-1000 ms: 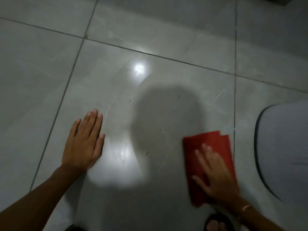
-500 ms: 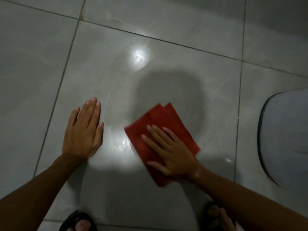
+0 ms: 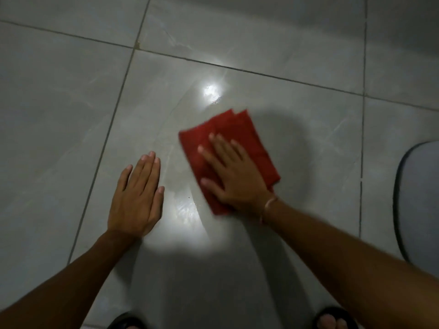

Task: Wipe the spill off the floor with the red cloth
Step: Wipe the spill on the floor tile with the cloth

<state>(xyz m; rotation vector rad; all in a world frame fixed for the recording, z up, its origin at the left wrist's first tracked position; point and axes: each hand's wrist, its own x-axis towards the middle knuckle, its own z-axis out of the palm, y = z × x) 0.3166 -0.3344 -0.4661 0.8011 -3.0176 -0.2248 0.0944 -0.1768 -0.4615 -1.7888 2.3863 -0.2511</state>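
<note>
A folded red cloth (image 3: 240, 136) lies flat on the grey tiled floor (image 3: 59, 115), near the middle of the view. My right hand (image 3: 232, 176) presses down on the cloth's near half with fingers spread, covering part of it. My left hand (image 3: 137, 198) rests palm down on the bare tile to the left of the cloth, fingers together, holding nothing. A wet sheen with faint streaks (image 3: 183, 205) shows on the tile between the two hands and up toward a bright light reflection (image 3: 211, 91).
A grey mat with a dark rim (image 3: 418, 203) lies at the right edge. Two feet in dark sandals, one (image 3: 128, 322) at the bottom left and one (image 3: 332, 321) at the bottom right, stand at the lower edge. Dark grout lines cross the floor.
My right hand has slid the red cloth from the right side leftward, then up and away from me. My left hand has stayed planted on the tile.
</note>
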